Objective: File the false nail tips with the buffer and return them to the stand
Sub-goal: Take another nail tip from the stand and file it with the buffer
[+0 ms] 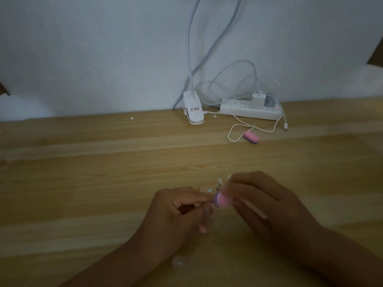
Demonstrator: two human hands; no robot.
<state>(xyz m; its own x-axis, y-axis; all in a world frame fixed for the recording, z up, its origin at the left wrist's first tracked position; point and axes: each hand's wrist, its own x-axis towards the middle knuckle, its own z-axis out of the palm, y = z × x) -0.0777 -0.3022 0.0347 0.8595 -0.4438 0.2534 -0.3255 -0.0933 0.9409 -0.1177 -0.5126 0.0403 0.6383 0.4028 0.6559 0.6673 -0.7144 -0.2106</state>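
My right hand (265,204) grips a small pink and purple buffer (222,200), its end pressed toward the fingertips of my left hand (178,210). The left hand's thumb and forefinger pinch something small there, likely a false nail tip, but blur hides it. A thin pale stick (255,209) juts out under my right fingers. Behind the buffer stands part of the clear stand (219,183) with a nail tip on it, mostly hidden by my hands. Another clear nail tip (178,262) lies on the table near my left forearm.
A second pink buffer (251,137) lies farther back beside a looped white cable (238,129). A white clip lamp base (193,112) and a white power strip (250,111) with plugs sit at the wall. The wooden table (83,183) spreads wide to the left.
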